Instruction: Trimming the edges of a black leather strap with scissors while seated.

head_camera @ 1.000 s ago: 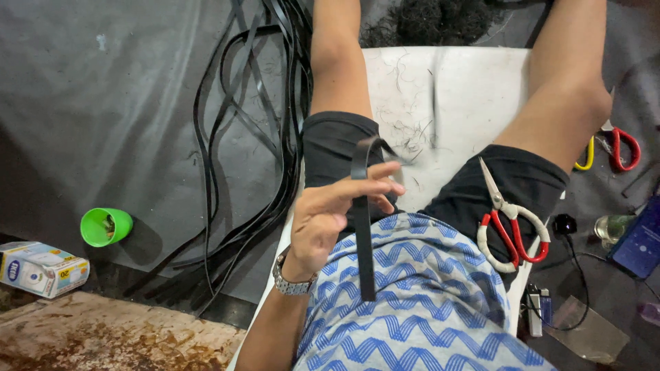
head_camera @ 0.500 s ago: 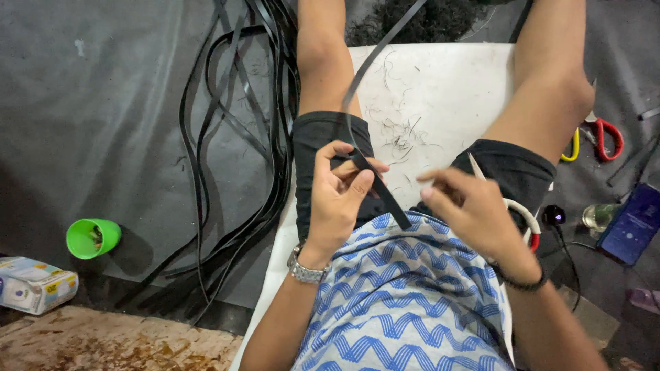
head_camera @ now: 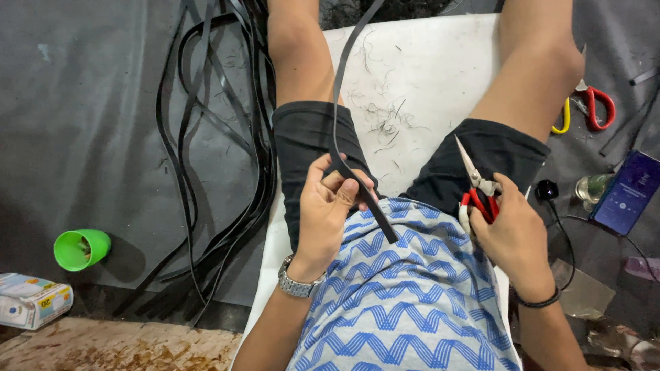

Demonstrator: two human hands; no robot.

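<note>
My left hand [head_camera: 330, 206] pinches a long black rubber strip [head_camera: 338, 103] over my left thigh. The strip runs up past my knee and its free end lies across my blue zigzag shirt. My right hand [head_camera: 512, 230] grips the red and white handles of a pair of scissors [head_camera: 474, 180] resting on my right thigh, blades pointing up and away from me. The two hands are apart, with the white seat [head_camera: 412, 82] between my legs, dusted with thin black shavings.
A tangle of black strips [head_camera: 220, 151] lies on the dark mat at left. A green cup [head_camera: 81, 249] and a small carton [head_camera: 31, 301] sit at lower left. Red-and-yellow-handled scissors [head_camera: 584, 103], a phone [head_camera: 627, 192] and a small bottle [head_camera: 592, 187] are at right.
My right hand has moved right from the strip to the scissors on my thigh and closed on their handles. My left hand keeps hold of the strip.
</note>
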